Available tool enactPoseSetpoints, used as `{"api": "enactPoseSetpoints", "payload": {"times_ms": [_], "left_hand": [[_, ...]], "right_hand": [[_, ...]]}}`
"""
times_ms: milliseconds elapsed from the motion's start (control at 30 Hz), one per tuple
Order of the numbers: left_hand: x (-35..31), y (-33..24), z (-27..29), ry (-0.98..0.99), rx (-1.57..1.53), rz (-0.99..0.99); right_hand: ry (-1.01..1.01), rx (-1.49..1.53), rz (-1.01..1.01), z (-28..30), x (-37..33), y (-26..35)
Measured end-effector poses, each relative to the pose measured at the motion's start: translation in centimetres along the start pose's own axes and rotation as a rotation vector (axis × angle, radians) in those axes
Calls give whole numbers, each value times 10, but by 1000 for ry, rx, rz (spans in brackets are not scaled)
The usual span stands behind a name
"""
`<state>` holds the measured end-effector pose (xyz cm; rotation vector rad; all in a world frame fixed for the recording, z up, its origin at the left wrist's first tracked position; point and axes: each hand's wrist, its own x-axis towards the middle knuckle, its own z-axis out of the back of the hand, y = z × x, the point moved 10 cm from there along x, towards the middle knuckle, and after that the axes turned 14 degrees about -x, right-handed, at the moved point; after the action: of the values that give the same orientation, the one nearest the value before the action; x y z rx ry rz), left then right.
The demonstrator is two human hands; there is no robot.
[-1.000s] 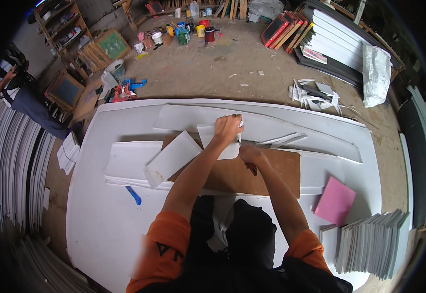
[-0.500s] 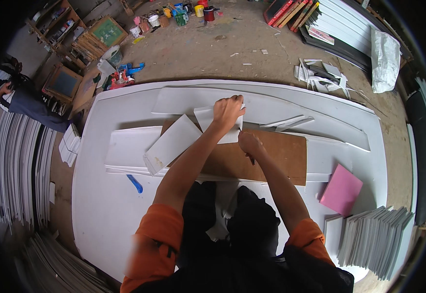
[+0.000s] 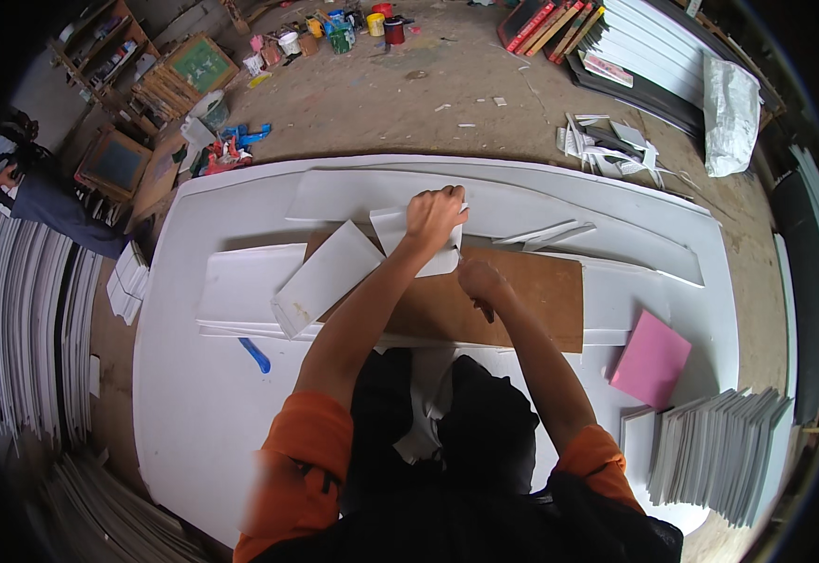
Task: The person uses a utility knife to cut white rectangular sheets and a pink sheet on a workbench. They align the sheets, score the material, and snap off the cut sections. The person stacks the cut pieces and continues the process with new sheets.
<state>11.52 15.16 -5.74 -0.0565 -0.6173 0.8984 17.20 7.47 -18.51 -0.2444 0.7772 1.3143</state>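
Observation:
My left hand (image 3: 436, 214) is closed, its fingers curled over the far part of a small white board piece (image 3: 389, 228), pressing it down. That piece lies partly on a brown board (image 3: 531, 293). Closed in a fist, my right hand (image 3: 482, 281) holds a dark-handled knife (image 3: 488, 313) at the right edge of the white piece; the handle end pokes out below the fist, and the blade is mostly hidden. Left of my hands a white rectangular panel (image 3: 327, 279) lies slanted. Under the brown board are long white sheets (image 3: 255, 281).
A large white sheet (image 3: 194, 413) covers the work surface. On it are narrow white strips (image 3: 550, 235), a pink square block (image 3: 652, 358), a blue plastic tool (image 3: 254, 355) and a stack of pale boards (image 3: 714, 450). Another person (image 3: 62, 206) is at far left. Offcuts (image 3: 616, 145) lie beyond.
My right hand has drawn the knife slightly toward me near the white piece's edge. My left hand keeps its hold on the piece. The whole view has shifted a little.

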Motion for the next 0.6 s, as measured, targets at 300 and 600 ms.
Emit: {"api": "enactPoseSetpoints", "payload": {"times_ms": [300, 600], "left_hand": [[3, 10, 0, 0, -57, 36], [-6, -12, 10, -85, 66, -71]], "right_hand": [[-36, 32, -96, -24, 30, -8], [-77, -2, 8, -28, 41, -11]]}}
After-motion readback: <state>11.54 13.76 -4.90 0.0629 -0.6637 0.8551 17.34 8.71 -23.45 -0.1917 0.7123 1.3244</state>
